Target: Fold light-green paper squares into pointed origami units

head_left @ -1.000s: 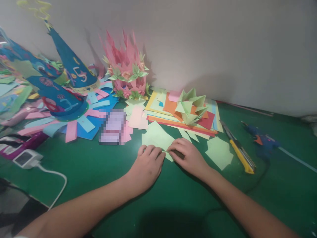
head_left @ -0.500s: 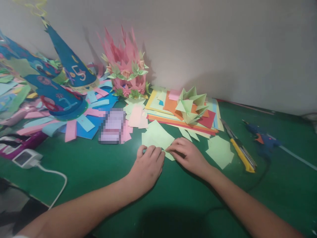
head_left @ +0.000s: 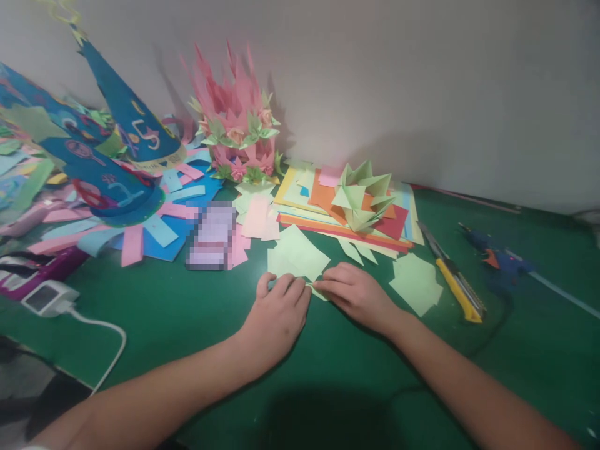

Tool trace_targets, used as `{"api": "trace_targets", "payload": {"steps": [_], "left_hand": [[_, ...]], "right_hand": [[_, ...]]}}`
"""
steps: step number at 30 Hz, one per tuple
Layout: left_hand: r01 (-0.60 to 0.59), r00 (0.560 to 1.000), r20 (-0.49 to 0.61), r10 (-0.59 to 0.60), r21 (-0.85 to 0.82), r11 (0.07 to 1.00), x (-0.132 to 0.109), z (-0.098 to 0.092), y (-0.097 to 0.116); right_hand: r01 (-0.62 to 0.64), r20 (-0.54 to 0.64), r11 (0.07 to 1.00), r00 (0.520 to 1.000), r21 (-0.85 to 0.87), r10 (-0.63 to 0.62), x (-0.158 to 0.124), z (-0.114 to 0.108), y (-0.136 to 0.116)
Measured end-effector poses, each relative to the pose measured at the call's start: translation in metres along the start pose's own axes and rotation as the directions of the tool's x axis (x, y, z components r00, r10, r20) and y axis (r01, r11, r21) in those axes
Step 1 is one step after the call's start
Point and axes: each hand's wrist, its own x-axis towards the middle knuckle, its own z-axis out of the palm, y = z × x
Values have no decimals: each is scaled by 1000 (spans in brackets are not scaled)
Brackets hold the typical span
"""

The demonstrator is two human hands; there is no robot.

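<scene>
From where I sit, the plainest writing is a pale 5 [head_left: 147, 135] on the upright blue cone hat [head_left: 117, 90]; the yellow band [head_left: 162, 165] round its base carries lettering too soft for me to read. A second blue cone hat [head_left: 89, 164] in front bears a light-blue numeral [head_left: 119, 192] (a 2, I think). I can read no brand on the yellow-handled utility knife [head_left: 454, 281] or the blue glue gun [head_left: 499, 257].

The small pale green paper [head_left: 320, 293] lies between the two hands, just in front of a pile of pale green sheets [head_left: 300, 251], and is mostly covered. On my right hand [head_left: 360, 295], thumb and forefinger are together, pinched on its edge. My left hand [head_left: 280, 315] curls at its other side, fingertips hidden, so I cannot tell whether they grip. The phone [head_left: 212, 237] is blurred into blocks, and the yellow ornament [head_left: 65, 9] atop the upright hat is cut off.

Everything sits on a green tabletop [head_left: 206, 394], slightly glossy, against a plain grey wall [head_left: 469, 81]. Near that wall stands a pink paper crown [head_left: 234, 103]; a pale green folded paper form [head_left: 355, 203] rests on stacked coloured paper [head_left: 294, 189].
</scene>
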Motion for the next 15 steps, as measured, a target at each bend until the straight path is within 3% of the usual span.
{"api": "trace_targets", "payload": {"steps": [15], "left_hand": [[22, 999, 35, -19, -91, 996, 2, -2, -4]], "right_hand": [[111, 45, 984, 993, -140, -106, 0, -6, -1]]}}
